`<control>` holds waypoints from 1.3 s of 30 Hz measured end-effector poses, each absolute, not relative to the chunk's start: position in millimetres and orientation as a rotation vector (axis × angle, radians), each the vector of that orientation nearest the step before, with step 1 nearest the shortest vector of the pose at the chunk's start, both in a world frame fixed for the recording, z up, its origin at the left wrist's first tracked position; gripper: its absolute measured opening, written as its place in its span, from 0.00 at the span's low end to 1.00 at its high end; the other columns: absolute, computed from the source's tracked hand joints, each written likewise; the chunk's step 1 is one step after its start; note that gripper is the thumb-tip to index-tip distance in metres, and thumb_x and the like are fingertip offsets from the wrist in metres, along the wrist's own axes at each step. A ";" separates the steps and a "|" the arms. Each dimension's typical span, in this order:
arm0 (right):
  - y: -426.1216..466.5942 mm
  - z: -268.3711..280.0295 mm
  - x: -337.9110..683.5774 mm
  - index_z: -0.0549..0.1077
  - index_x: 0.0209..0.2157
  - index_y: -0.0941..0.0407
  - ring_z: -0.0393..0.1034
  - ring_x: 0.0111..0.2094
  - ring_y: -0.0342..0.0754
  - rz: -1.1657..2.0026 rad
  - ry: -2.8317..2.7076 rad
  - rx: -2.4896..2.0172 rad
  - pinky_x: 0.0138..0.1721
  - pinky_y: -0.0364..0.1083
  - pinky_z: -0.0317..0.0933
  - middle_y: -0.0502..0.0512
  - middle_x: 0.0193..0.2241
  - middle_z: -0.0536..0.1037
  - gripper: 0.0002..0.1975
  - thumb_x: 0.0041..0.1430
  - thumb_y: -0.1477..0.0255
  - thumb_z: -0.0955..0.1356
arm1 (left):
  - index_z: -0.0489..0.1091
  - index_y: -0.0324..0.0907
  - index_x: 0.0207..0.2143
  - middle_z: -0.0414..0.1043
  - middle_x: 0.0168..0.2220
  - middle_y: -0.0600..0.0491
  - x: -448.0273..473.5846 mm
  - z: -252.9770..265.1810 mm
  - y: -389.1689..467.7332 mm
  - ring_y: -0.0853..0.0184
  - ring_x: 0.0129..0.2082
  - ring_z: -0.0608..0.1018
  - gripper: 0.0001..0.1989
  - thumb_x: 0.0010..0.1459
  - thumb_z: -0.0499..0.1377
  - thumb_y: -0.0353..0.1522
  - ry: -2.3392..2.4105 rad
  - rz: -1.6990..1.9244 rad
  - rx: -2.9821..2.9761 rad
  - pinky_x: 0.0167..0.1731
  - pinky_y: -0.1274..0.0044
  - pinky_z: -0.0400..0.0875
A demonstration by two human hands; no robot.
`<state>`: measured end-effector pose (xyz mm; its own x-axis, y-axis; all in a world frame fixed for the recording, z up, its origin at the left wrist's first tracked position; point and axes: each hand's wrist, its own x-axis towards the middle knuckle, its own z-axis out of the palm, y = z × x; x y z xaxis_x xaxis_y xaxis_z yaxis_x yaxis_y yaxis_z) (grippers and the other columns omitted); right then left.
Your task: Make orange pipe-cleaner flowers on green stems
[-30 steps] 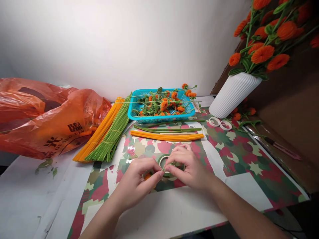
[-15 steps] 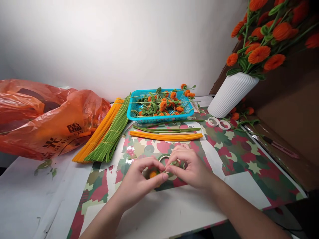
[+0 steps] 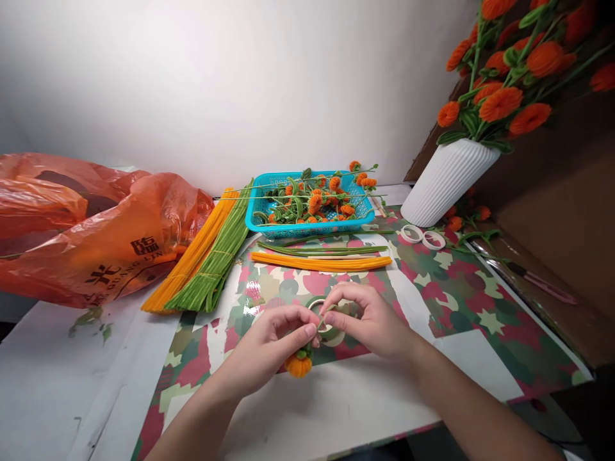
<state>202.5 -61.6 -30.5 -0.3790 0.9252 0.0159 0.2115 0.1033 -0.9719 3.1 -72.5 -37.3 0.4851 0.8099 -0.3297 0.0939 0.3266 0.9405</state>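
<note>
Orange flower [image 3: 298,365] on my feed
The left hand [image 3: 273,339] pinches its green stem [image 3: 320,324]; the right hand [image 3: 368,320] nips something thin and green between fingertips.

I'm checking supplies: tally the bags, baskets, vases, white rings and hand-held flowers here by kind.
Plastic bag: 1
Basket: 1
Vase: 1
White rings: 2
Hand-held flower: 1
Total: 6
</note>
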 end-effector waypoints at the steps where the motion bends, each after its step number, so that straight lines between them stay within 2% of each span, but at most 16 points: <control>1: -61.9 -30.2 202.2 0.75 0.29 0.55 0.70 0.32 0.45 1.344 -1.681 -1.118 0.28 0.42 0.64 0.51 0.29 0.77 0.04 0.57 0.71 0.69 | 0.73 0.40 0.32 0.72 0.28 0.52 3.6 -37.5 -72.8 0.69 0.28 0.73 0.13 0.57 0.60 0.42 0.973 0.580 1.158 0.25 0.80 0.67; 5: -62.4 -31.8 201.0 0.74 0.27 0.56 0.68 0.29 0.43 1.373 -1.665 -1.102 0.24 0.40 0.60 0.51 0.27 0.75 0.07 0.57 0.69 0.69 | 0.72 0.40 0.29 0.71 0.26 0.52 6.3 -38.0 -73.4 0.69 0.27 0.73 0.12 0.54 0.63 0.41 1.033 0.615 1.245 0.25 0.80 0.68; 8: -63.1 -34.1 200.1 0.75 0.28 0.56 0.66 0.30 0.44 1.310 -1.719 -1.091 0.23 0.40 0.58 0.51 0.27 0.74 0.06 0.57 0.69 0.69 | 0.72 0.40 0.27 0.72 0.24 0.52 6.7 -38.6 -72.7 0.69 0.26 0.73 0.13 0.55 0.62 0.40 1.044 0.629 1.242 0.25 0.79 0.68; 10: -63.9 -35.2 199.8 0.75 0.28 0.55 0.66 0.31 0.44 1.222 -1.762 -1.091 0.26 0.41 0.58 0.50 0.26 0.75 0.05 0.57 0.70 0.69 | 0.72 0.40 0.25 0.71 0.23 0.53 6.3 -38.4 -72.2 0.69 0.25 0.73 0.12 0.54 0.63 0.40 1.018 0.644 1.203 0.25 0.79 0.68; 15: -64.9 -36.8 200.9 0.73 0.29 0.54 0.65 0.30 0.43 1.054 -1.881 -1.037 0.41 0.48 0.58 0.48 0.27 0.76 0.05 0.59 0.71 0.69 | 0.72 0.40 0.23 0.72 0.23 0.52 7.9 -36.1 -71.7 0.70 0.23 0.72 0.12 0.51 0.65 0.39 0.942 0.593 1.028 0.25 0.79 0.67; 21: -64.8 -38.6 202.2 0.70 0.28 0.54 0.65 0.31 0.45 1.021 -1.930 -0.892 0.43 0.50 0.55 0.48 0.26 0.74 0.10 0.63 0.65 0.66 | 0.75 0.41 0.25 0.72 0.23 0.53 11.0 -39.2 -73.2 0.70 0.25 0.72 0.12 0.49 0.66 0.41 0.878 0.582 0.951 0.27 0.79 0.64; 26: -64.5 -39.3 201.9 0.71 0.29 0.53 0.65 0.33 0.46 1.071 -1.897 -0.864 0.43 0.49 0.56 0.49 0.27 0.75 0.12 0.63 0.62 0.66 | 0.75 0.41 0.26 0.72 0.28 0.53 7.6 -41.3 -74.1 0.70 0.29 0.70 0.11 0.50 0.66 0.40 0.830 0.562 0.952 0.28 0.80 0.62; 31: -63.0 -39.6 201.9 0.73 0.30 0.53 0.65 0.33 0.45 1.061 -1.846 -0.876 0.45 0.50 0.55 0.49 0.28 0.75 0.05 0.61 0.69 0.68 | 0.74 0.40 0.26 0.68 0.25 0.56 5.9 -40.4 -72.8 0.74 0.26 0.68 0.11 0.52 0.66 0.38 0.836 0.598 0.883 0.26 0.83 0.60; 34: -64.3 -40.1 200.3 0.72 0.29 0.54 0.64 0.31 0.45 1.000 -1.842 -0.894 0.45 0.50 0.53 0.47 0.26 0.74 0.05 0.59 0.74 0.67 | 0.75 0.39 0.27 0.69 0.24 0.55 6.2 -41.1 -71.8 0.75 0.25 0.68 0.10 0.52 0.66 0.38 0.819 0.590 0.848 0.26 0.84 0.61; 39: -64.2 -40.7 200.8 0.72 0.30 0.54 0.64 0.32 0.44 1.073 -1.863 -0.857 0.44 0.49 0.53 0.47 0.28 0.74 0.04 0.60 0.74 0.67 | 0.75 0.39 0.29 0.69 0.22 0.55 6.8 -40.9 -71.1 0.75 0.23 0.69 0.11 0.50 0.67 0.38 0.802 0.538 0.788 0.24 0.85 0.61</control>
